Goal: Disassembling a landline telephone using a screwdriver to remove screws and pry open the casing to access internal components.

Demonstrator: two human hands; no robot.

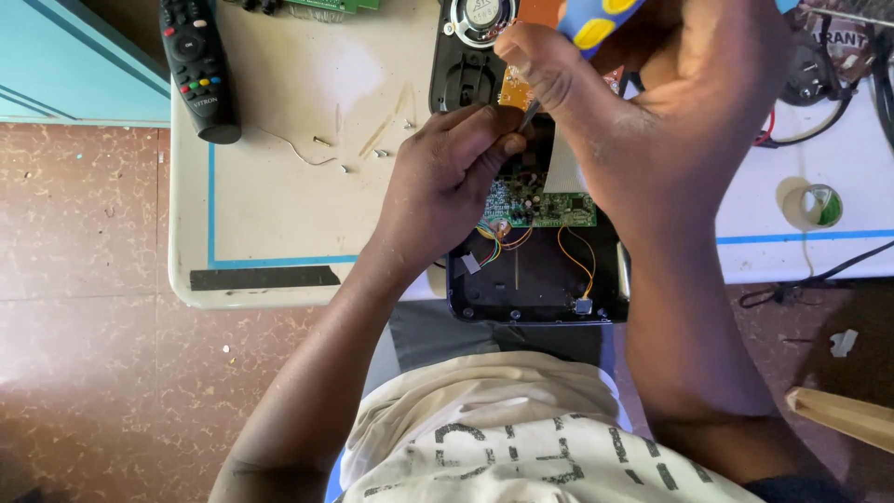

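An opened black plastic device case [535,293] lies at the table's near edge, with a green circuit board [540,207], coloured wires and a round speaker [481,19] inside. My right hand [652,102] grips a blue-and-yellow-handled screwdriver [596,20], its metal tip pointing down toward the board. My left hand [447,177] pinches at the board right beside the screwdriver tip; whether it holds a small part is hidden by the fingers.
A black remote control [198,65] lies at the table's far left. Small loose screws [346,158] and a thin wire lie on the cream tabletop [270,186]. A tape roll [819,205] and black cables sit to the right. Tiled floor lies below.
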